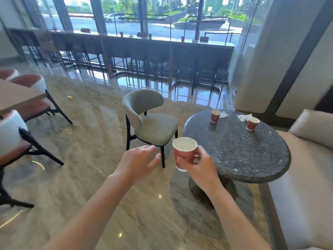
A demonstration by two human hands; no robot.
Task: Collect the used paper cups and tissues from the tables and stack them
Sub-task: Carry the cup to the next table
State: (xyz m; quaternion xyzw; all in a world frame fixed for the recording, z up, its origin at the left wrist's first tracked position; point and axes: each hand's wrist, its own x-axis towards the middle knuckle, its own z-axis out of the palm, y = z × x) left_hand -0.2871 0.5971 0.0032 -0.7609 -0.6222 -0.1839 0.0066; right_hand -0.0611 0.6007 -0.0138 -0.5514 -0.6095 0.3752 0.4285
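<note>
Close up, the right hand (pixel 200 167) grips a red paper cup (pixel 184 150) by its side, thumb and fingers hiding part of its wall. The left hand (pixel 139 162) hangs just beside it, fingers loosely spread, holding nothing. On the round dark worktop (pixel 239 156) a second cup (pixel 215 116) stands beside a white tissue (pixel 223 114), and a third cup (pixel 252 124) by another tissue (pixel 243 117). Small things on the far counter (pixel 162 44) are too blurred to name.

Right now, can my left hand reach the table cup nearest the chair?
Probably not yet. The left hand is empty, but the far cup stands across the table, and the right hand with the held cup lies between.
</note>
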